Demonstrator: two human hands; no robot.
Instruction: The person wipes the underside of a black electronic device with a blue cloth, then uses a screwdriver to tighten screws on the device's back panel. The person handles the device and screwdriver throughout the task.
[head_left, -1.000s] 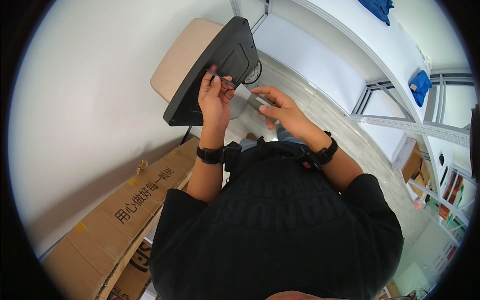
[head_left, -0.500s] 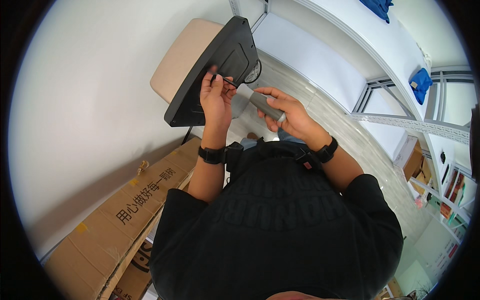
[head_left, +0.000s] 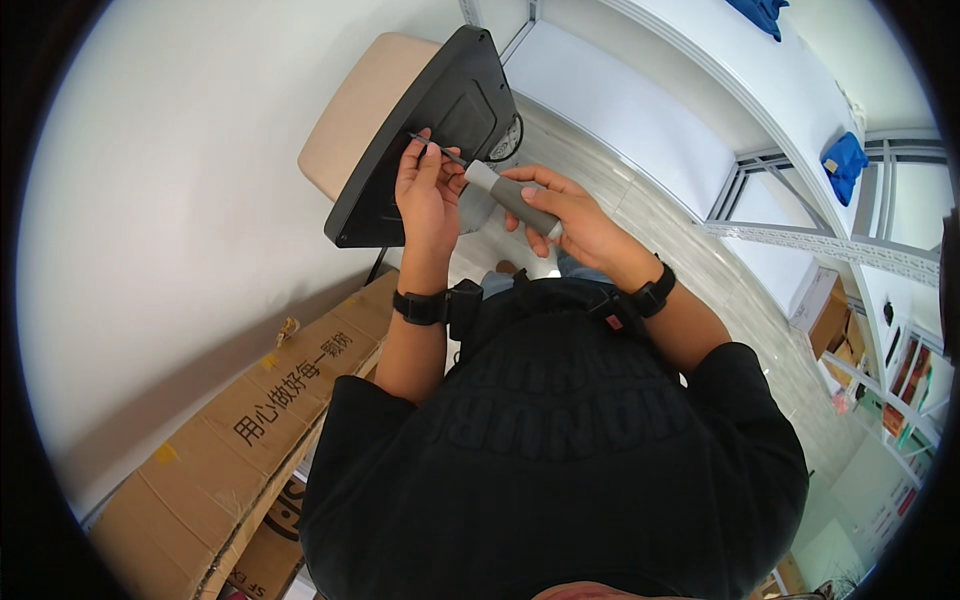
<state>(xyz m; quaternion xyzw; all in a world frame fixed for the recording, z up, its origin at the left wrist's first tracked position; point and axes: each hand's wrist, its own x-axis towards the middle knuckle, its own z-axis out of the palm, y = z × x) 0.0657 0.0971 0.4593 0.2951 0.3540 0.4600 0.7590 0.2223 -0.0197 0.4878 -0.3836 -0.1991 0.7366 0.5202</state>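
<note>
A screwdriver [head_left: 512, 197] with a grey handle and pale collar slants up and left toward a flat black panel [head_left: 468, 92]. My right hand [head_left: 588, 228] is closed around its handle, with the thumb along the top. The fingers of my left hand [head_left: 426, 205] pinch the dark shaft near its tip, close to the panel. The panel is the underside of a tipped object with a rounded beige body [head_left: 362, 112]. Whether the tip sits in a screw cannot be made out. Small holes show at the panel's corners.
A long cardboard box [head_left: 200, 500] lies at the lower left along the white wall [head_left: 170, 200]. A black cable [head_left: 519, 140] loops beside the panel. White shelving [head_left: 640, 110] runs along the right, with a blue bag [head_left: 843, 168] on it. Grey flooring [head_left: 610, 190] lies below.
Screwdriver and both hands have shifted slightly left, with the handle a little nearer my left fingers. The shaft's end now shows beyond those fingertips. The panel appears slightly higher and farther left.
</note>
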